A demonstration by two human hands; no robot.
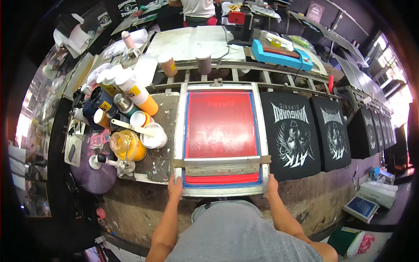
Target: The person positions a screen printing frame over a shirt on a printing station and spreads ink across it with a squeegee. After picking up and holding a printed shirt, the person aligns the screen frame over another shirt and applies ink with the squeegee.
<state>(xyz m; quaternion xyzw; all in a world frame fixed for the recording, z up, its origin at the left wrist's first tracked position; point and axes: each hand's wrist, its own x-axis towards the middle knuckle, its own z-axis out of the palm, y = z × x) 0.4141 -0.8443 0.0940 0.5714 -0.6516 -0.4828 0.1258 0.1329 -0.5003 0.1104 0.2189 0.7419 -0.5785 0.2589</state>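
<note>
A screen printing frame (179,131) with a red mesh (220,126) and blue tape along its inner edges lies in front of my body. Across its near part rests a squeegee (221,166), its ends on the two side rails. My left hand (175,187) grips the frame's near left corner, and my right hand (271,185) grips its near right corner. Red ink shows below the squeegee. What lies under the frame is hidden. To the right are black shirts (293,135) with white print, laid on boards.
Ink containers crowd the left, among them a yellow tub (127,145) and a white tub (153,136) with a spatula. Two lidded cups (167,65) stand behind the frame. A blue machine (281,56) sits at back right. A person (199,8) stands beyond the far table.
</note>
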